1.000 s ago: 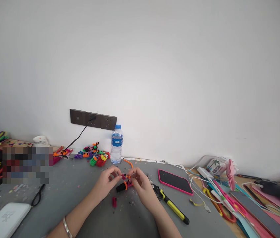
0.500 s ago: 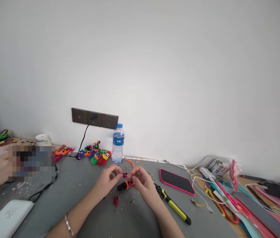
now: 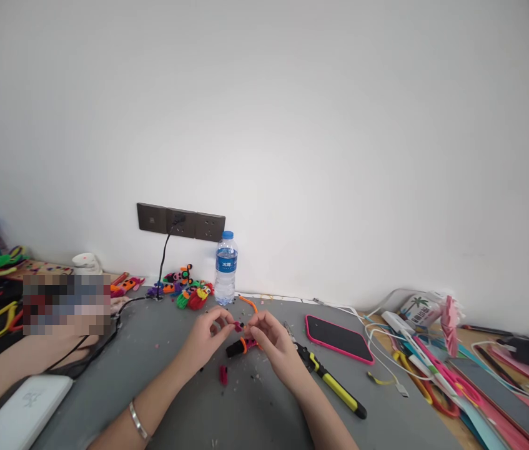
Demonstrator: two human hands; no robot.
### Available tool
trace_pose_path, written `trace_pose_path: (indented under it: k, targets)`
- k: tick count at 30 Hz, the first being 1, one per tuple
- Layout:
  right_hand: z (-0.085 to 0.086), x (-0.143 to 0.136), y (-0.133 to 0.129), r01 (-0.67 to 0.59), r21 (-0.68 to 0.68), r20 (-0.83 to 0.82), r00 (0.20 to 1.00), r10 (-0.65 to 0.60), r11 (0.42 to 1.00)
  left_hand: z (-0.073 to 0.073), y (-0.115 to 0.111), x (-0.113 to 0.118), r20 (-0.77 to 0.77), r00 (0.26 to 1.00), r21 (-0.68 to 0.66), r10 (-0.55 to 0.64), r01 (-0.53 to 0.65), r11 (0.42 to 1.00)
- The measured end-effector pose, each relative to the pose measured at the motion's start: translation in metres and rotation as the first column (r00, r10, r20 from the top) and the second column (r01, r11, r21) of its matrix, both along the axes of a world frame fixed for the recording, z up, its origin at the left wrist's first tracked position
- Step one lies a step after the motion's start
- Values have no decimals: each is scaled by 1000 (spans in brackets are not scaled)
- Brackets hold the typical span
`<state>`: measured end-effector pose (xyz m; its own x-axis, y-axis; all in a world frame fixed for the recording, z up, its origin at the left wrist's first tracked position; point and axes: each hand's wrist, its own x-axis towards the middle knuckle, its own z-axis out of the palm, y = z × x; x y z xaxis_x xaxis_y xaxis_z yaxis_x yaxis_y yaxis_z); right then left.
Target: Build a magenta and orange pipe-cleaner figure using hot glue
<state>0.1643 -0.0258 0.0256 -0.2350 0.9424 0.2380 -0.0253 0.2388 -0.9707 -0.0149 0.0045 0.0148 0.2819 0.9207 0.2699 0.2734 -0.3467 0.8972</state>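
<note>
My left hand pinches a small magenta pipe-cleaner piece with a dark spot at its end. Thumb and fingers of my right hand close at the other side of this piece; the exact contact is too small to see. Under my hands lies a black, orange and magenta pipe-cleaner figure, partly covered by my right fingers. A loose magenta pipe-cleaner bit rests nearer to me on the grey table. Behind my right hand an orange pipe cleaner sticks out.
Yellow-and-black pliers lie right of my right hand, with a pink-cased phone beyond. A water bottle stands by the wall near several pipe-cleaner figures. At left are a white power bank and another person's arm.
The view has shifted slightly. My hands keep pinching at the magenta piece, almost in place. The other person's arm at left has moved nearer, to the right.
</note>
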Motion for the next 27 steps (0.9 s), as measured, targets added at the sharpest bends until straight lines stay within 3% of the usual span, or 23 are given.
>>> trace_pose_path:
  k: [10,18,22,27]
  targets:
    - [-4,0,3,108,43,23,994,-109,993,2,0,1,1,1000,20,2,-2,1000]
    - [-8,4,5,265,196,216,927,-305,944,0,0,-1,3,1000,7,-4,4,1000]
    - [-8,1,4,216,300,340,886,-316,929,0,1,0,6,1000,17,-8,8,1000]
    - [-9,-5,3,156,336,411,863,-293,929,-1,0,2,-13,999,27,-48,49,998]
